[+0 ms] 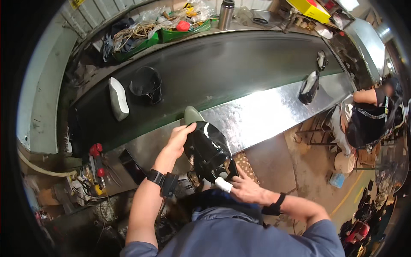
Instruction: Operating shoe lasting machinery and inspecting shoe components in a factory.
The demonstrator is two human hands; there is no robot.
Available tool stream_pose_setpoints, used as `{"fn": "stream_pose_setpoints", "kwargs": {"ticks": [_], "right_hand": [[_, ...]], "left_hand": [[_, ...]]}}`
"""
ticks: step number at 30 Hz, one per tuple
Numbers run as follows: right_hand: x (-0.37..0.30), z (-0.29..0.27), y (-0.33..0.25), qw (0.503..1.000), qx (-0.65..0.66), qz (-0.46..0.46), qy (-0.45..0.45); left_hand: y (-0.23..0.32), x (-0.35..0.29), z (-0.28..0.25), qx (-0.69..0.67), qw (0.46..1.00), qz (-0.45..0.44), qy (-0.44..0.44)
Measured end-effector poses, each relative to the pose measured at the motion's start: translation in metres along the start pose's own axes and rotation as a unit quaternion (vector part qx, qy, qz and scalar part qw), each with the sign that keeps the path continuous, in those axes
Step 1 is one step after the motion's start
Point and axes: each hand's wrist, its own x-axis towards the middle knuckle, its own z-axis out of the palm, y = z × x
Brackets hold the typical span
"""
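Observation:
A glossy black shoe upper (pixel 204 143) is held up in front of me, over the near edge of the metal-topped bench. The rounded grey-green end of what looks like a shoe last (pixel 193 115) shows at its far end. My left hand (pixel 180 139) is closed on the upper's left edge, thumb on top. At the near right end, my right hand (pixel 247 189) grips the upper's opening; one finger is wrapped in white. The hidden fingertips of that hand cannot be made out. A grey last with a white bottom (pixel 119 99) lies on the belt to the left, beside a black bucket (pixel 146 85).
Black shoes on lasts (pixel 309 88) rest at the belt's right end. A phone (pixel 132 166) and a red-handled tool (pixel 97 160) lie near my left arm. Behind the belt stand a steel flask (pixel 226 15) and green trays of scraps. A co-worker (pixel 372 115) sits at right.

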Motion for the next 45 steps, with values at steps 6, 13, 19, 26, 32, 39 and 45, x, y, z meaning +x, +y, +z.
{"fn": "stream_pose_setpoints", "kwargs": {"ticks": [6, 13, 19, 26, 32, 39, 45], "right_hand": [[0.043, 0.029, 0.008, 0.971, 0.082, 0.012, 0.225], [0.077, 0.054, 0.030, 0.869, 0.313, 0.182, 0.338], [0.048, 0.040, 0.054, 0.903, 0.359, 0.136, 0.191], [0.047, 0.050, 0.070, 0.940, 0.274, 0.040, 0.198], [0.046, 0.045, 0.067, 0.883, 0.443, 0.081, 0.130], [0.112, -0.039, 0.062, 0.649, 0.729, 0.204, -0.073], [0.145, -0.060, -0.026, 0.729, 0.659, 0.160, -0.094]], "left_hand": [[-0.009, 0.074, -0.012, 0.425, 0.760, 0.388, 0.302], [-0.013, 0.072, -0.009, 0.396, 0.790, 0.346, 0.316], [-0.027, 0.026, -0.029, 0.296, 0.884, 0.183, 0.312], [-0.035, 0.026, 0.007, 0.442, 0.811, 0.129, 0.361], [-0.035, 0.016, -0.006, 0.376, 0.830, 0.138, 0.388], [0.019, -0.087, 0.027, 0.317, 0.757, 0.380, 0.427], [0.010, -0.198, -0.010, 0.265, 0.712, 0.381, 0.526]]}}
